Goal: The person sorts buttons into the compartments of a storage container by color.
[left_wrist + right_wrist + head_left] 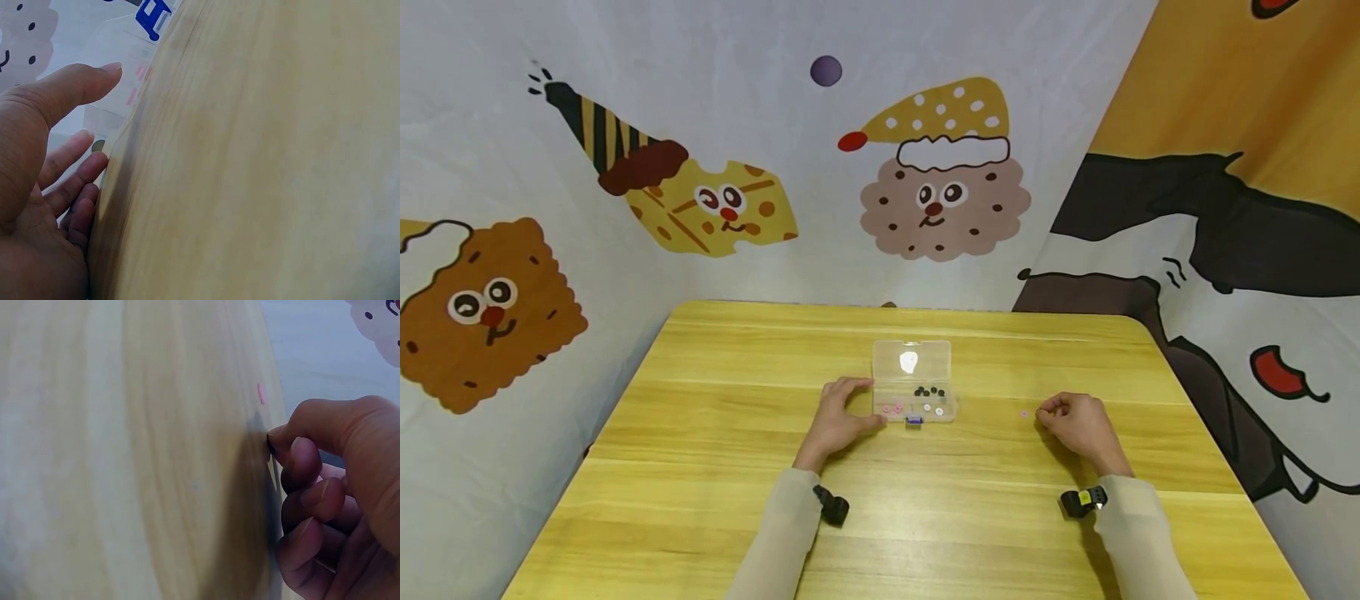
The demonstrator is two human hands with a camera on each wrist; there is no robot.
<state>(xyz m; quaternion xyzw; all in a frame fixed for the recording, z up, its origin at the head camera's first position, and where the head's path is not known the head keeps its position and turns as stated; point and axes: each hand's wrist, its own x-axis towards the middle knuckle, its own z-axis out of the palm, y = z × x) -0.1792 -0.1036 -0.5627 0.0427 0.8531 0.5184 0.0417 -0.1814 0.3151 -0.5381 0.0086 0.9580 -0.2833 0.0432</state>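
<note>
A clear plastic box (916, 400) lies on the table, its lid (891, 354) raised at the back. Black, pink and white button-like discs sit grouped inside, and a blue clasp (913, 421) is at its front. My left hand (838, 417) holds the box's left end, thumb at the front corner and index fingertip by the hinge. Farther right, my right hand (1078, 425) pinches a small dark disc (271, 445) between thumb and index finger, mostly hidden by the fingertips. A pink disc (1024, 414) lies on the table just left of those fingertips.
The wooden table (700, 500) has rounded far corners. A cloth backdrop (737, 100) with cartoon figures hangs behind it and at both sides. Black wrist cameras are strapped to both forearms.
</note>
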